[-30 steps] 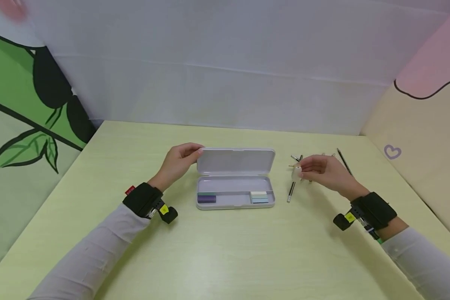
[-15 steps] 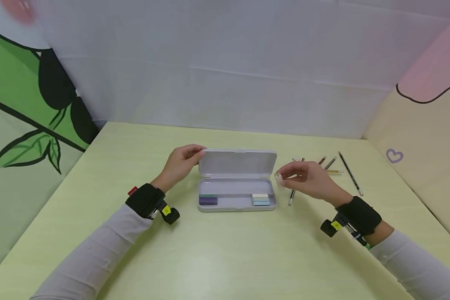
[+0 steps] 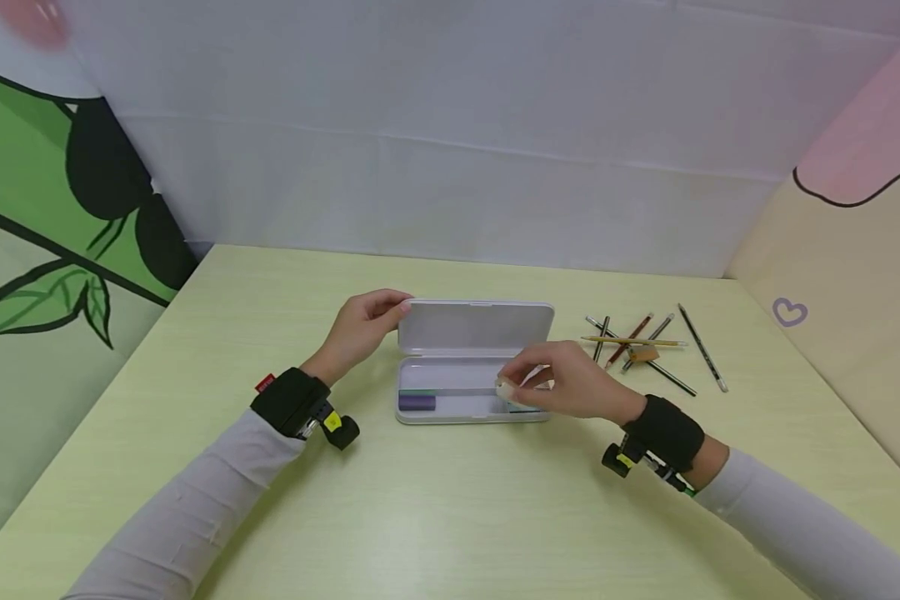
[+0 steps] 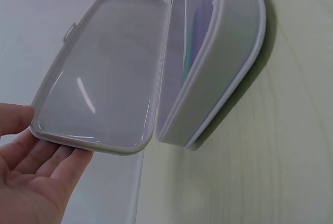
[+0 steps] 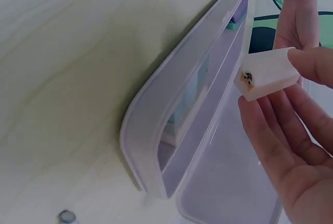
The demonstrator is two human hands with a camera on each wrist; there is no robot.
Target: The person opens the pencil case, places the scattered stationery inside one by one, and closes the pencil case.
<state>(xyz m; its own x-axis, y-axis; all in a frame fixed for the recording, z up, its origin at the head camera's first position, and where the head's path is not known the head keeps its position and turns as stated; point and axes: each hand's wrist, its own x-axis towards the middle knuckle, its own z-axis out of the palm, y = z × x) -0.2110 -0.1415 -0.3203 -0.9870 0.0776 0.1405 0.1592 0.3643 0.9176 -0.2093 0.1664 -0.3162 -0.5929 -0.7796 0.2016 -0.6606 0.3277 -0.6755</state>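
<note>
An opened pale lilac pencil case [image 3: 457,417] lies mid-table, its lid [image 3: 476,327] tilted up at the back. My left hand [image 3: 356,333] pinches the lid's left corner between thumb and fingers. Over the right part of the case, my right hand [image 3: 573,379] holds a white eraser [image 5: 268,73] with a small dark-and-orange print on its end. Inside the front compartment, purple and green blocks [image 3: 417,402] lie at the left. Light blue blocks [image 5: 190,91] lie at the right, mostly hidden behind my right hand in the head view.
Several pencils [image 3: 701,346] lie crossed on the table [image 3: 420,517] to the right of the case. A small orange block [image 3: 642,354] rests among them. A whitish wall sheet [image 3: 450,192] stands behind the table.
My right hand has carried the white eraser leftward from beside the pencils to over the case's right part, uncovering the pencils and orange block. The left hand stays on the lid.
</note>
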